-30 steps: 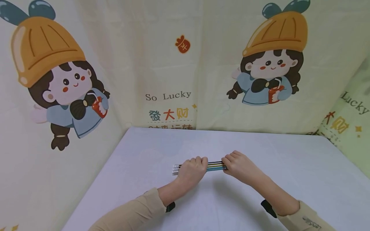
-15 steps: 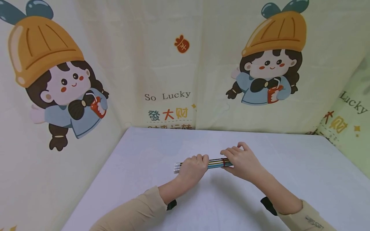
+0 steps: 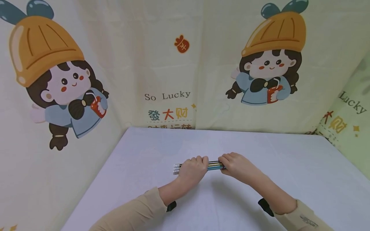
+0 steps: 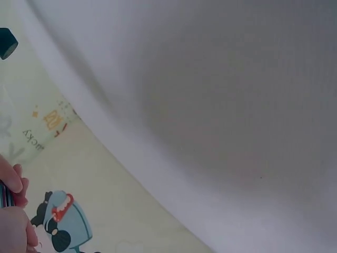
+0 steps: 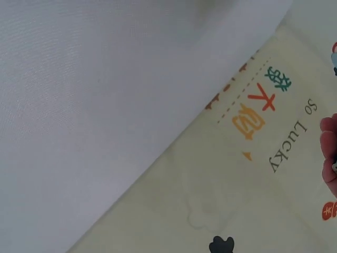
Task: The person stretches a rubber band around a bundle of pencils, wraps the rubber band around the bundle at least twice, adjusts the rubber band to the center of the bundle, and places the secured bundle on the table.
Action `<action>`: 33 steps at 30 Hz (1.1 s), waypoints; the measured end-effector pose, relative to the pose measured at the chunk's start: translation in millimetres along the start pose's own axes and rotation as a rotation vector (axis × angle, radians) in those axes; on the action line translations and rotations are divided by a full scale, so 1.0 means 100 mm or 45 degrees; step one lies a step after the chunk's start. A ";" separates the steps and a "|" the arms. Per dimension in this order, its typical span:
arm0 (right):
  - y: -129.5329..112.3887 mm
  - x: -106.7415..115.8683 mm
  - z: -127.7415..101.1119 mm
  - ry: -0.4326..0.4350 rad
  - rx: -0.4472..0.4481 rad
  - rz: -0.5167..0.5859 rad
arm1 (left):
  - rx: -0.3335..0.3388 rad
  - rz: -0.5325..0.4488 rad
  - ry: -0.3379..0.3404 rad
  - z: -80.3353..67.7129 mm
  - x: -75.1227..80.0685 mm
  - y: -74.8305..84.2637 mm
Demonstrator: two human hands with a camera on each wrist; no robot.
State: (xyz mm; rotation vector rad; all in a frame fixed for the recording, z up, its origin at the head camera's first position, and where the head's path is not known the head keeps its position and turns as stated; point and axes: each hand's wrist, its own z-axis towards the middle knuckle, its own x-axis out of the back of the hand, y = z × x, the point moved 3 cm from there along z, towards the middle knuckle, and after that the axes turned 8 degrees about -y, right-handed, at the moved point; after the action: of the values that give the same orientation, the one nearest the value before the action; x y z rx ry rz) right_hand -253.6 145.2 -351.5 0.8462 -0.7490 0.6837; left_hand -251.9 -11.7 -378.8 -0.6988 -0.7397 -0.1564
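Cartoon-printed cloth (image 3: pixel 162 57) hangs behind and to both sides of a white counter (image 3: pixel 289 173), showing two girls in orange hats and the words "So Lucky" above Chinese characters. Beige sleeves (image 3: pixel 133 211) reach in from the near edge, each forearm carrying a dark strap at the wrist. At the middle of the counter a person holds a bundle of pencils (image 3: pixel 213 165) lying roughly level, running left to right just above the white surface. The left hand (image 3: pixel 193 169) is clenched around the bundle's left part, knuckles up, with the pencils' pale eraser ends poking out beyond it on the left. The right hand (image 3: pixel 236 166) is curled over the bundle's right part, fingers wrapped around the pencils and covering their right ends. The two hands sit close together, with only a short striped stretch of blue, yellow and green pencils showing between them. The left wrist view catches just fingertips (image 4: pixel 11 179) at its left edge against the counter's rim and the printed cloth; the right wrist view shows a sliver of fingers (image 5: pixel 329 142) at its right edge beside the "So Lucky" lettering, the pencils themselves too cropped to make out there.
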 end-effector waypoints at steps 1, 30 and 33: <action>-0.01 -0.01 0.01 -0.006 -0.007 -0.001 | 0.000 -0.004 -0.008 0.00 0.00 0.00; 0.01 0.05 -0.02 -0.140 -0.051 -0.068 | -0.008 -0.024 -0.015 0.05 0.02 -0.01; -0.01 0.02 0.00 -0.124 -0.004 -0.073 | -0.011 -0.021 -0.045 0.05 0.03 0.01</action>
State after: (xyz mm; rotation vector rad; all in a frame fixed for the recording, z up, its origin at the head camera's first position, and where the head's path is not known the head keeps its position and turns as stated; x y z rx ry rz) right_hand -251.1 145.2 -350.1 0.9000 -0.8101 0.5931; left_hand -251.8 -7.4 -374.9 -0.7054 -0.7789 -0.1629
